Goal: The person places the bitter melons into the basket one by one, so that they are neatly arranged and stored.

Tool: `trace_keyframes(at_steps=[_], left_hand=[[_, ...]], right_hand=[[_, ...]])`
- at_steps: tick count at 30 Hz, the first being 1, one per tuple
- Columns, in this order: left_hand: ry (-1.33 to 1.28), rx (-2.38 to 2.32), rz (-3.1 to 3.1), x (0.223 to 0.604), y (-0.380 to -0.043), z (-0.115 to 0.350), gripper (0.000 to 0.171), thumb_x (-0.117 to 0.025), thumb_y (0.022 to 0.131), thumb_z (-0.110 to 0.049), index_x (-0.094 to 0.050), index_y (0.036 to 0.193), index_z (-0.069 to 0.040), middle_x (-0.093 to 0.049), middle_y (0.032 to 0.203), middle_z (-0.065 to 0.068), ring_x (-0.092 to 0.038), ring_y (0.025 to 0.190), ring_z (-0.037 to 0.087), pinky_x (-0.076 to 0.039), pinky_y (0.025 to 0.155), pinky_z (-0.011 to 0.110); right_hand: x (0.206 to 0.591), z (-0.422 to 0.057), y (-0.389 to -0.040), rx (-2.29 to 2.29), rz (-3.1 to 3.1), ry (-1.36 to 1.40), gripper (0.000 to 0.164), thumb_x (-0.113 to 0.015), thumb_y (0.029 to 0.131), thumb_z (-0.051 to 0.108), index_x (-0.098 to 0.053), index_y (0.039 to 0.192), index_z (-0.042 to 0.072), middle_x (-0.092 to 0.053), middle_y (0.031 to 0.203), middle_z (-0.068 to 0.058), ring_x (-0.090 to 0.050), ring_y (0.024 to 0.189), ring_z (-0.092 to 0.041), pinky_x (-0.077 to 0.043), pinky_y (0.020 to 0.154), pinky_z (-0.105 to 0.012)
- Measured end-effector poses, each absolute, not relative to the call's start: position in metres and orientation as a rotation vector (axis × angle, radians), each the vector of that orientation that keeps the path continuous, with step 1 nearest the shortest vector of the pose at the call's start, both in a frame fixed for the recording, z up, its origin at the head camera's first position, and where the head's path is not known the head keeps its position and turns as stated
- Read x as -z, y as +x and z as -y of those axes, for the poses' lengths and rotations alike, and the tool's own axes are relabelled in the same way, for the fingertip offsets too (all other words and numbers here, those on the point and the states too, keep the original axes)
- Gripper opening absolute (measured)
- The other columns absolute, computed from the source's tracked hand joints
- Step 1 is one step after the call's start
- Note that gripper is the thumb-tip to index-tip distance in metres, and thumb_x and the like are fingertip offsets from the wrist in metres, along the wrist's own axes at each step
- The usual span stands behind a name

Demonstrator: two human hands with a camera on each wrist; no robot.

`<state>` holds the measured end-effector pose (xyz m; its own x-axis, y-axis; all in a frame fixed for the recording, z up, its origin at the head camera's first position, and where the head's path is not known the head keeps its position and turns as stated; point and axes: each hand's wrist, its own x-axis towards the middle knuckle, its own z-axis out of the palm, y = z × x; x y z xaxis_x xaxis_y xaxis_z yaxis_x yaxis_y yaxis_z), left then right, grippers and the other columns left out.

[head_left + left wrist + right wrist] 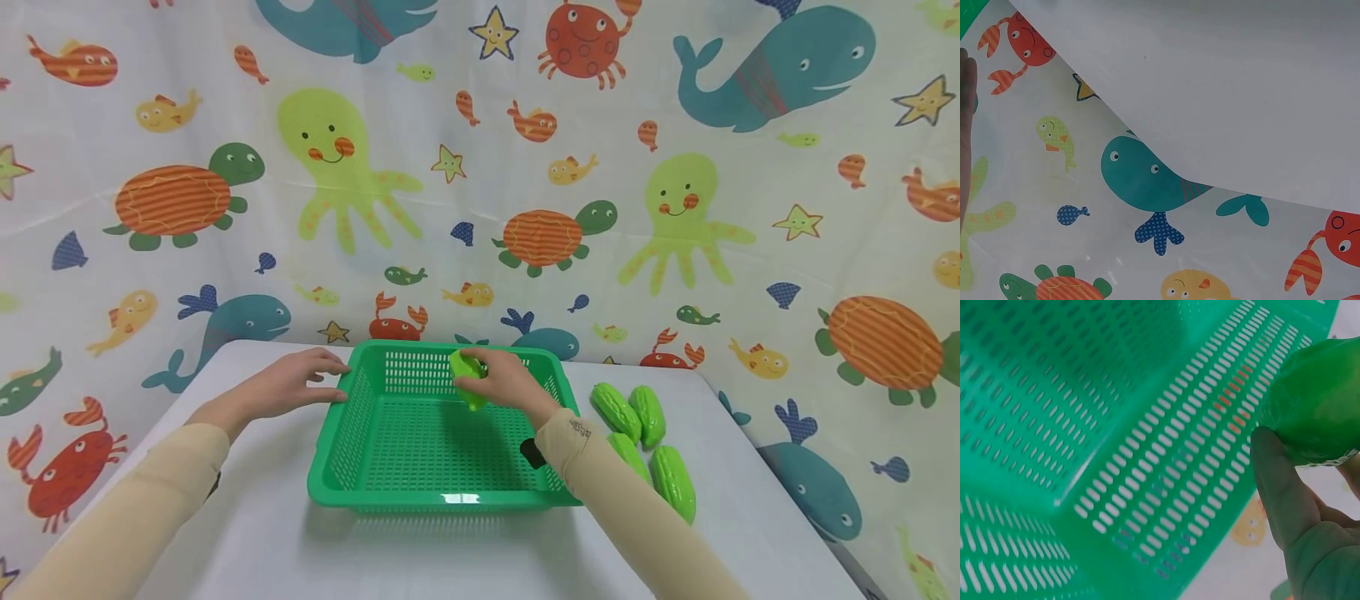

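Note:
My right hand [504, 382] grips a bright green bitter melon [461, 365] above the inside of a green plastic basket [390, 498], toward its back wall. In the right wrist view, fingers [1282, 487] press against the glossy melon [1322, 400], with the slotted basket wall behind it. My left hand [288, 385] is at the basket's left rim, thumb apart from the other fingers and fingertips right at the edge. Only a strip of that hand shows in the left wrist view, its fingers straight. The basket's floor is bare under the held melon.
Several more bitter melons [673, 482] lie on the white table [255, 500] to the right of the basket, partly behind my right sleeve [622, 508]. A curtain [420, 217] printed with sea animals hangs behind the table and along its sides.

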<state>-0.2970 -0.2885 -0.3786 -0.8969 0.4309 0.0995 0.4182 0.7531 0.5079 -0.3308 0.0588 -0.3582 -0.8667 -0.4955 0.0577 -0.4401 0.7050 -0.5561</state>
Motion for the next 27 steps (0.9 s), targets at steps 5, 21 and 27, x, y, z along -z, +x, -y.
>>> trace_keyframes(at_steps=[5,21,27], left_hand=[[0.695,-0.834,-2.919,0.379,-0.296,0.288,0.06,-0.071,0.087,-0.043,-0.061,0.128,0.0,-0.058,0.126,0.018,-0.057,0.115,0.042,-0.053,0.089,0.054],[0.693,-0.842,-2.927,0.378,-0.293,0.289,0.058,-0.072,0.087,-0.041,-0.061,0.128,0.0,-0.059,0.125,0.017,-0.058,0.113,0.039,-0.052,0.09,0.053],[0.705,-0.836,-2.929,0.378,-0.292,0.288,0.058,-0.072,0.088,-0.04,-0.061,0.128,0.001,-0.058,0.125,0.018,-0.058,0.113,0.04,-0.052,0.09,0.053]], right_hand=[[0.365,-0.047,-0.329,0.853,-2.776,-0.766,0.055,-0.065,0.094,0.034,-0.05,0.143,0.013,-0.063,0.118,-0.009,-0.061,0.087,-0.015,-0.053,0.071,-0.028],[0.384,-0.008,-0.32,0.841,-2.728,-0.796,0.052,-0.069,0.092,0.032,-0.055,0.138,0.01,-0.064,0.118,-0.008,-0.061,0.091,-0.014,-0.053,0.074,-0.024],[0.389,0.004,-0.317,0.846,-2.725,-0.742,0.054,-0.07,0.091,0.034,-0.056,0.137,0.01,-0.064,0.117,-0.006,-0.059,0.086,-0.01,-0.052,0.071,-0.021]])
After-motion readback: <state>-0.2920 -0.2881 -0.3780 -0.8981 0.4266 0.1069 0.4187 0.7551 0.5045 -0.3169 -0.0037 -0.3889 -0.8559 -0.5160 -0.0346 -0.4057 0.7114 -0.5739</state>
